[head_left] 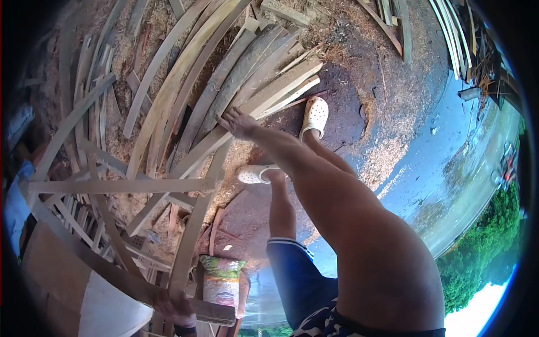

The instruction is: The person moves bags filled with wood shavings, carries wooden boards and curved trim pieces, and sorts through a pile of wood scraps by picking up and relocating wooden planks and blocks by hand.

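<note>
My right hand [238, 123] reaches far forward, its fingers spread across a long wooden plank [193, 154] at the edge of a pile. The fingertips extend past the plank's edge towards the neighbouring boards [227, 87]. At the lower left, my left hand [175, 308] is closed around a long, narrow wooden board [115, 275] near its end. Part of that hand is in shadow, and a dark band shows at its wrist. A crosswise wooden strip [120, 186] and an upright wooden post [193, 236] form a frame between the hands.
Many loose boards [168, 95] lie over sawdust. My feet, in white clogs [315, 115], stand beside the pile. A printed sack [222, 283] sits near the frame. More timber [401, 28] lies at the top right. Wet pavement [443, 174] runs along the right, with trees [483, 241] beyond.
</note>
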The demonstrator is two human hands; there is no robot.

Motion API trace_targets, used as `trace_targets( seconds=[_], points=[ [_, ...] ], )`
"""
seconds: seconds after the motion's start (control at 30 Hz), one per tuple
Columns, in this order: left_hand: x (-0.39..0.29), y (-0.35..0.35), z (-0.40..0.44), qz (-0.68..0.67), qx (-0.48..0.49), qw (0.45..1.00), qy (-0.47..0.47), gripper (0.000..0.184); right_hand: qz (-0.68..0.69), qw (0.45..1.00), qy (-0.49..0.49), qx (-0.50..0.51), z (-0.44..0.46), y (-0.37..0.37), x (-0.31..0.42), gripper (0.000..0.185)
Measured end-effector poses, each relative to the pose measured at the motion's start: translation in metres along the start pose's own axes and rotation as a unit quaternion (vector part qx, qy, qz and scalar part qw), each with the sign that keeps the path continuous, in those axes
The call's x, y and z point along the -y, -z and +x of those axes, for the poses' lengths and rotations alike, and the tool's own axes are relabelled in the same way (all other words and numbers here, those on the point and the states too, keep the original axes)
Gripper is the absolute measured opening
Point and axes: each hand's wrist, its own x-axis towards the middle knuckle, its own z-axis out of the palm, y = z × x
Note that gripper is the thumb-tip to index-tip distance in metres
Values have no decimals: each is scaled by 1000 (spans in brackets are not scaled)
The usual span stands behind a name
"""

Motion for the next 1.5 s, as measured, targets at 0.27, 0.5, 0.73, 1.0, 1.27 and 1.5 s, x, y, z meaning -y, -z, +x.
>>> trace_targets(
  seconds=[0.27, 0.5, 0.73, 1.0, 1.27, 1.5],
  points=[
    [-2, 3, 0, -2, -3, 1000, 8, 54, -65, 996, 11, 64, -26, 7, -12, 41],
    [-2, 5, 2, -36, -18, 999, 13, 53, 63, 952, -168, 249, -68, 73, -106, 32],
    [-9, 20, 4, -84, -27, 996, 1, 49, 164, 919, -78, 350, -135, 197, -171, 78],
    [-16, 24, 10, -84, -38, 996, 9, 47, -38, 940, -27, 337, -50, 269, -184, 63],
    [-15, 27, 11, -92, -39, 995, 19, 45, -236, 960, -99, -112, -108, 291, -241, 35],
    [-14, 28, 11, -98, -25, 995, 22, 49, -105, 951, -277, 89, -170, 388, -318, 29]
  ],
)
